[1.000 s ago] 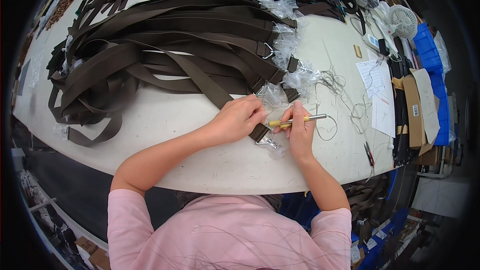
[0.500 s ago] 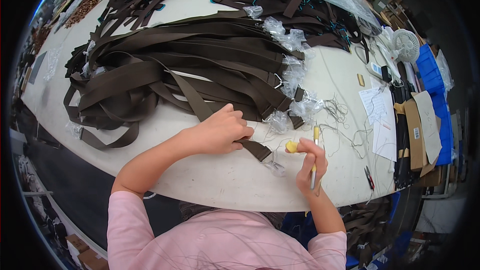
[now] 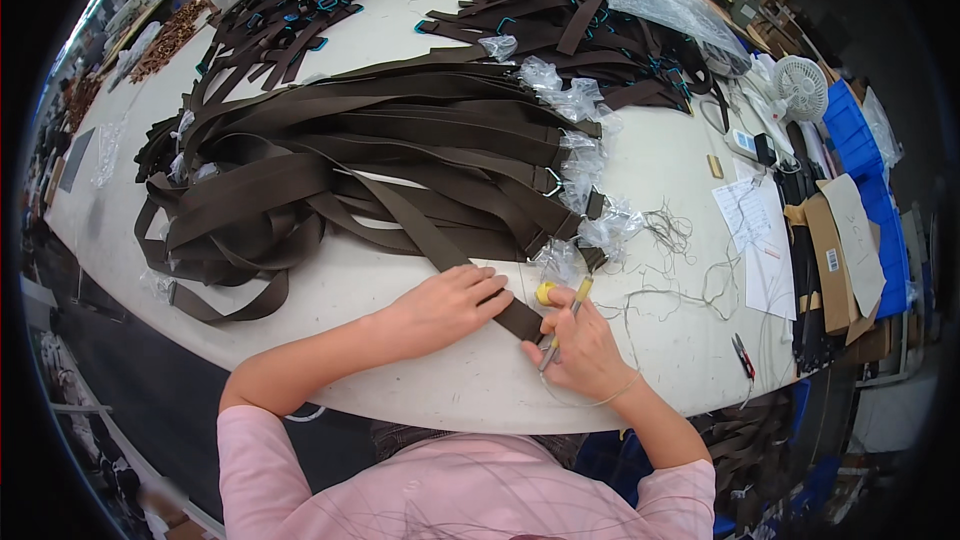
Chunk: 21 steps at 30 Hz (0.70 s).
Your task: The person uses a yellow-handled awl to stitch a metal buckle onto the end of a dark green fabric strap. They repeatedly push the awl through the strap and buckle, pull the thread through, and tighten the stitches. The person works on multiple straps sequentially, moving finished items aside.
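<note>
My left hand (image 3: 448,312) lies over a dark brown webbing strap (image 3: 425,229), its fingers pressing the strap to the table near the end. At that end my right hand (image 3: 585,348) is closed round a slim pen-like tool (image 3: 582,293) with a yellow and grey body, and touches the strap's tip. A yellow finger cover (image 3: 545,292) sits on one right finger. Thin pale thread (image 3: 592,404) loops from beneath the right hand toward the wrist. Behind both hands is a large bundle of brown straps (image 3: 400,110), with clear plastic wrap (image 3: 610,225) round their buckled ends.
Two heaps of straps with blue-edged buckles (image 3: 310,5) (image 3: 600,25) lie at the back. Loose thread (image 3: 668,230), paper sheets (image 3: 750,220) and small red-handled snips (image 3: 742,355) are on the right. A white fan (image 3: 800,88) and a cardboard box (image 3: 830,255) stand beyond.
My right hand has moved left with the tool, onto the strap's end. My left hand has shifted slightly and now lies flatter on the strap, whose end sits nearer me.
</note>
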Each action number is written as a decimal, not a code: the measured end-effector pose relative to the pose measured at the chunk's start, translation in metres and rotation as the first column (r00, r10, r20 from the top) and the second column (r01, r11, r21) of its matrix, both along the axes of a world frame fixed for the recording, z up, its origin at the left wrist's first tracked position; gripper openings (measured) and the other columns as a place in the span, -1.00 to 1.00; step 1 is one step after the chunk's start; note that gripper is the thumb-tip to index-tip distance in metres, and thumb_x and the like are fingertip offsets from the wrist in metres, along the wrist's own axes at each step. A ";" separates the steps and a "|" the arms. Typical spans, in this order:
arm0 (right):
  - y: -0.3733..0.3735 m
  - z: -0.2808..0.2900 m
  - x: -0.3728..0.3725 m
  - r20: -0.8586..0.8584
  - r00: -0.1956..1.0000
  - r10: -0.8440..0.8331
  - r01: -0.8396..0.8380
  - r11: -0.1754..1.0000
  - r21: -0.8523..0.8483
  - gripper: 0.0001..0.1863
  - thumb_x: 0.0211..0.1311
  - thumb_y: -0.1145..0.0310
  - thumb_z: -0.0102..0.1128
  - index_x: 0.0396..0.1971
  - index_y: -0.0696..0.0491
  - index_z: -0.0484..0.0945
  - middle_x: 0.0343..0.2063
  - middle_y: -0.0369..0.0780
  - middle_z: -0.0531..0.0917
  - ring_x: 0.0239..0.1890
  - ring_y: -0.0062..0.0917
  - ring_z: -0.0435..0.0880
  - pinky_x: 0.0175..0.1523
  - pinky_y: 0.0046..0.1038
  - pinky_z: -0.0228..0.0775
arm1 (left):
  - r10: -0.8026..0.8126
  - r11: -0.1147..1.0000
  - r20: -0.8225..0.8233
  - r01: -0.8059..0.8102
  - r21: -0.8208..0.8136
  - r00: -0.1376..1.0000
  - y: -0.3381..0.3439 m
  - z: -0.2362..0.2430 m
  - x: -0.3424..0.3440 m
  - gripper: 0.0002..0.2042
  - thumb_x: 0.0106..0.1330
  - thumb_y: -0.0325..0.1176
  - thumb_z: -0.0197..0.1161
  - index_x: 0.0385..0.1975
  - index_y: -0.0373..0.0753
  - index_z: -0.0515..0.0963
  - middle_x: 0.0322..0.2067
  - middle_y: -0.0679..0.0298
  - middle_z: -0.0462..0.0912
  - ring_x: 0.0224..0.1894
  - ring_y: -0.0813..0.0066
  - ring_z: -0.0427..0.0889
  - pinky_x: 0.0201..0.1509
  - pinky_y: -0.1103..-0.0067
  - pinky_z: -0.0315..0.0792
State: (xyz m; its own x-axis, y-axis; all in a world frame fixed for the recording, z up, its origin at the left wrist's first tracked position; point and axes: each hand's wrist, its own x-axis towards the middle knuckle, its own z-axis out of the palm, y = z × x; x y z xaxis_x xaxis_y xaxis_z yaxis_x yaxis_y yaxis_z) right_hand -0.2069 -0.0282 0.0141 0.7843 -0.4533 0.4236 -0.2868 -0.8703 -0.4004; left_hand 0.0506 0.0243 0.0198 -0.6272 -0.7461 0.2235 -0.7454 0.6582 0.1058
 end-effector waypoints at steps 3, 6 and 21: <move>0.011 -0.006 -0.008 -0.049 0.997 -0.067 0.069 0.996 0.057 -0.56 -0.02 0.36 0.52 -0.28 0.08 0.38 -0.02 0.06 0.57 -0.09 -0.14 0.63 0.00 -0.21 0.51 | 0.068 0.954 0.372 0.049 -0.294 0.926 0.005 0.003 -0.018 -0.69 0.22 -0.36 0.23 -0.08 -0.38 0.55 -0.06 0.04 0.65 0.07 0.06 0.63 0.14 0.29 0.49; 0.017 -0.005 -0.017 -0.064 0.992 -0.110 0.116 0.989 0.088 -0.58 0.01 0.39 0.51 -0.29 0.09 0.37 -0.09 0.03 0.61 -0.10 -0.17 0.66 -0.04 -0.24 0.53 | -0.014 0.998 0.328 -0.008 0.065 0.945 -0.010 0.013 -0.020 -0.77 0.25 -0.37 0.18 -0.15 -0.33 0.55 -0.13 0.15 0.67 -0.07 0.17 0.67 0.00 0.30 0.50; 0.035 0.001 -0.024 0.134 0.991 -0.023 0.004 0.990 0.138 -0.62 0.07 0.38 0.53 -0.36 0.06 0.38 -0.27 -0.19 0.61 -0.13 -0.22 0.64 -0.03 -0.20 0.53 | 0.276 0.933 -0.594 -0.062 0.355 0.755 -0.005 -0.017 -0.023 -0.75 0.19 -0.60 0.28 -0.12 -0.29 0.55 -0.08 0.15 0.52 -0.23 0.35 0.58 -0.13 0.49 0.52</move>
State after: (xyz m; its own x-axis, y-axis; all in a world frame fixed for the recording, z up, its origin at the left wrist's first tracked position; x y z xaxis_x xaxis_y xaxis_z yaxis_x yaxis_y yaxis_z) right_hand -0.2312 0.0072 0.0146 0.7174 -0.5244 0.4585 -0.2330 -0.8010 -0.5515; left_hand 0.0276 0.0192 0.0028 -0.2814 -0.9210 0.2692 -0.5350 0.3835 0.7527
